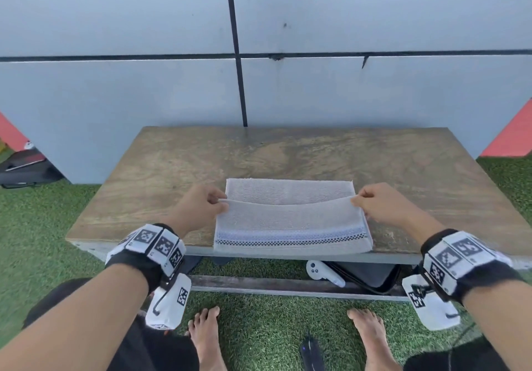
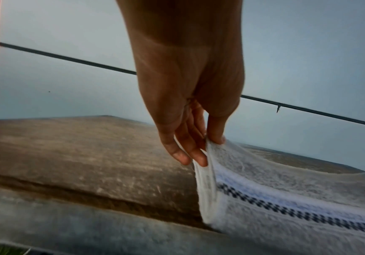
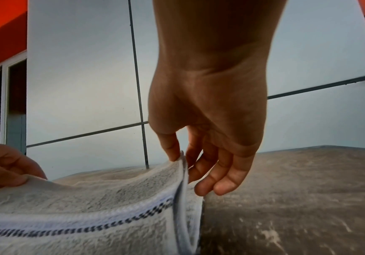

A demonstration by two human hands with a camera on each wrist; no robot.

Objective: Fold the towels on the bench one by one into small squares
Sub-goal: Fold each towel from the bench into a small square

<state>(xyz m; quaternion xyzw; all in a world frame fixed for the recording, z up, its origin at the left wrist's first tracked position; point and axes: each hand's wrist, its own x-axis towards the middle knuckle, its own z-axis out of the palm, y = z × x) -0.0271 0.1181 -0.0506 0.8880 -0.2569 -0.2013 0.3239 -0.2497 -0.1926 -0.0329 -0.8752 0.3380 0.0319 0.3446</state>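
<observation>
A pale grey towel with a checked band near its hem lies on the wooden bench, its near edge hanging slightly over the front. My left hand pinches the left corner of the upper layer, and my right hand pinches the right corner. Between them the raised edge sags in a shallow curve above the layer beneath. In the left wrist view the thumb and fingers clamp the towel corner. The right wrist view shows the thumb and index finger nipping the towel edge, the other fingers loose.
A grey panelled wall stands right behind the bench. Under the bench lie a white controller and a dark bag. Green artificial turf surrounds it, with my bare feet at the front. Dark bags sit far left.
</observation>
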